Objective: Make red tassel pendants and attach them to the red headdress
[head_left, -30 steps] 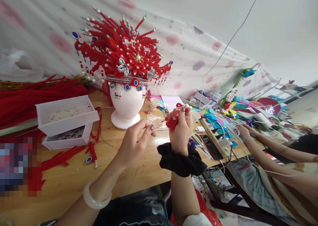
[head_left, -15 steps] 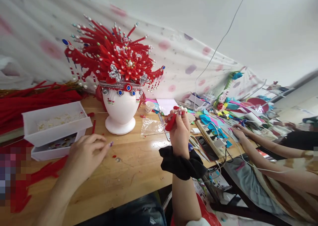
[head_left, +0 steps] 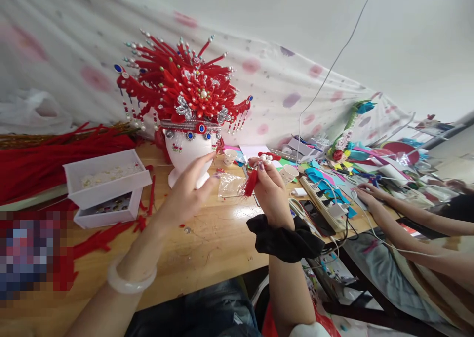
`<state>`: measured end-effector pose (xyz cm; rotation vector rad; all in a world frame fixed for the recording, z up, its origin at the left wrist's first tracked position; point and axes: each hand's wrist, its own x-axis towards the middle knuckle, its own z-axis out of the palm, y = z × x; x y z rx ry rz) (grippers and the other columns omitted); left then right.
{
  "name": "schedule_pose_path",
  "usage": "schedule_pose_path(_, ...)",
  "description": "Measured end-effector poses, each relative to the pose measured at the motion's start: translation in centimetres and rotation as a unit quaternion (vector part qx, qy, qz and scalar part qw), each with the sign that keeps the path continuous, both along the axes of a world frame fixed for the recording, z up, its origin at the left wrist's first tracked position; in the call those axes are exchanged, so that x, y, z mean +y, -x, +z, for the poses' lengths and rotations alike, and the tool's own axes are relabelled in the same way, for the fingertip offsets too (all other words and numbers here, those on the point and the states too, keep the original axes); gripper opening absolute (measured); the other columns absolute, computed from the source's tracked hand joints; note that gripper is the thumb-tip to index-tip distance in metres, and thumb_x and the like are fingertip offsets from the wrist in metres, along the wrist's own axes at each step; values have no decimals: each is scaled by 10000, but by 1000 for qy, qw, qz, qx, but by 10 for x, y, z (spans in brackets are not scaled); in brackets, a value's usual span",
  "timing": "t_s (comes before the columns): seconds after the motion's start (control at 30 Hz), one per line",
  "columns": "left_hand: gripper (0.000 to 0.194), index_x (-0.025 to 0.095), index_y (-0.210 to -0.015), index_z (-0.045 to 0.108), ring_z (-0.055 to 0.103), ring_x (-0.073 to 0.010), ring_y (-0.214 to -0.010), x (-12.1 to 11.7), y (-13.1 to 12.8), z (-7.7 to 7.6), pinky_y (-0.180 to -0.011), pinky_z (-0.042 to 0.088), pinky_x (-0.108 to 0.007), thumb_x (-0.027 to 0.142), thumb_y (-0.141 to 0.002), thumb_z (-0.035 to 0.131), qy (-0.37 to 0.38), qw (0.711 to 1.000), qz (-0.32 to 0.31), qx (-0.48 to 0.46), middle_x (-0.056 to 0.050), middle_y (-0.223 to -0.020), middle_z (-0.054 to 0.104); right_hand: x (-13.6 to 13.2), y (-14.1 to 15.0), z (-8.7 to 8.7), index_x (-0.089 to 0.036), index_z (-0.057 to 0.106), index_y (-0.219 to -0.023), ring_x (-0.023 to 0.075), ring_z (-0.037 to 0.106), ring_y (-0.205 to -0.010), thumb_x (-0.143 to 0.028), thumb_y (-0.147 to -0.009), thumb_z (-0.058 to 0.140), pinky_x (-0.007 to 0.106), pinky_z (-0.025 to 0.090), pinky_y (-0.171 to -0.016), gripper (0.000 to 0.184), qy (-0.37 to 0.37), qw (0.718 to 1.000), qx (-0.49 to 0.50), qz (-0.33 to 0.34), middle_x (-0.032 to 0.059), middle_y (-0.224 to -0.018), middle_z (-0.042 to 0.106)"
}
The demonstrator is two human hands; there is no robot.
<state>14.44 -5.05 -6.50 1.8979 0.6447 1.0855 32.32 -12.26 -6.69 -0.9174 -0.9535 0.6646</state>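
Observation:
My right hand (head_left: 273, 191), with a black scrunchie (head_left: 285, 238) at the wrist, pinches a red tassel ornament (head_left: 252, 181) topped with white pearl beads. My left hand (head_left: 187, 194) is raised over the table, its fingers stretched out and apart, with nothing seen in them. It overlaps the base of a white mannequin head (head_left: 187, 149) in this view; whether it touches is unclear. On the head sits a large red headdress (head_left: 200, 93) with pearl tips, blue gems and bead fringes.
Two white boxes (head_left: 107, 191) with beads stand at the left beside red chenille strips (head_left: 55, 154). Paper cups (head_left: 230, 156), a plastic bag (head_left: 231, 185), a power strip (head_left: 322, 206) and a phone (head_left: 316, 217) lie across the table (head_left: 207, 258). A co-worker's hands (head_left: 366, 196) are at the right.
My left hand left the right one, swung left towards the boxes, then came back in front of the mannequin head. The right hand keeps the tassel ornament, turned so its strands hang down.

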Motion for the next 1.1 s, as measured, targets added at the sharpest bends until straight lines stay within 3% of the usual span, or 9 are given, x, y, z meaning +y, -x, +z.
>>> schedule_pose_path(0.07, 543, 222, -1364, 491, 543, -260, -1309, 1, -18, -1, -1055, 472, -417, 402, -870, 627, 94, 983, -153, -37, -136, -1397, 585, 0, 3, 0, -261, 705, -998, 121, 597, -999, -393, -883, 657, 258, 475, -943, 182, 12, 999, -32, 9, 3, -1072, 651)
schedule_pose_path(0.13, 473, 207, -1205, 547, 680, -229, -1021, -2, -35, -2, -833, 563, -354, 421, -814, 705, 160, 953, -255, -41, -112, -1109, 694, 0, 6, 3, -256, 694, -1033, 128, 611, -929, -407, -896, 643, 265, 511, -857, 209, 34, 998, -57, 8, 10, -1064, 657)
schedule_pose_path(0.23, 368, 202, -802, 496, 470, -81, -470, -10, -49, -7, -449, 382, -218, 538, -838, 641, 219, 931, -292, -24, 59, -580, 489, -2, 9, 7, -243, 662, -1039, 128, 607, -807, -397, -870, 673, 265, 529, -730, 230, 50, 998, -33, 20, 13, -1015, 665)
schedule_pose_path(0.33, 470, 215, -709, 411, 232, -41, -404, -18, -48, -16, -386, 158, -203, 638, -853, 557, 258, 921, -291, -26, 105, -529, 294, -3, 10, 10, -222, 626, -957, 117, 580, -718, -334, -801, 726, 269, 527, -682, 216, 32, 994, 64, 77, -2, -916, 637)
schedule_pose_path(0.5, 458, 196, -775, 535, 179, -62, -425, -23, -35, -36, -403, 131, -223, 642, -879, 513, 293, 912, -287, -15, 100, -539, 243, -1, 9, 9, -229, 548, -920, 73, 323, -523, -276, -818, 698, 190, 367, -490, 187, -17, 971, 193, 139, -71, -692, 379)
schedule_pose_path(0.67, 428, 191, -723, 616, 371, -113, -538, -29, -32, -53, -494, 341, -257, 547, -928, 494, 216, 961, -154, -77, 14, -621, 437, 5, 13, 4, -246, 467, -840, 95, 168, -497, -381, -861, 678, 199, 239, -450, 252, -36, 969, 215, 117, -86, -642, 200)
schedule_pose_path(0.77, 397, 201, -673, 648, 568, -190, -865, -34, -36, -60, -797, 498, -336, 458, -937, 500, 139, 981, -66, -121, -68, -883, 595, 8, 18, 0, -246, 451, -823, 100, 111, -497, -399, -877, 666, 203, 218, -438, 269, -46, 971, 223, 73, -90, -636, 143)
schedule_pose_path(0.87, 385, 201, -593, 632, 578, -233, -1095, -40, -40, -62, -1026, 452, -403, 383, -912, 514, 142, 976, -39, -161, -88, -1037, 618, 11, 23, -3, -241, 429, -775, 99, 93, -496, -405, -882, 659, 201, 206, -420, 302, -45, 968, 241, 47, -92, -622, 138)
schedule_pose_path(1.1, 354, 197, -538, 599, 586, -232, -1111, -47, -30, -61, -882, 534, -370, 329, -865, 562, 224, 941, -35, -252, -97, -1067, 643, 13, 13, -11, -226, 417, -744, 82, 120, -460, -348, -905, 663, 159, 236, -397, 318, -85, 948, 303, 38, -100, -596, 154)
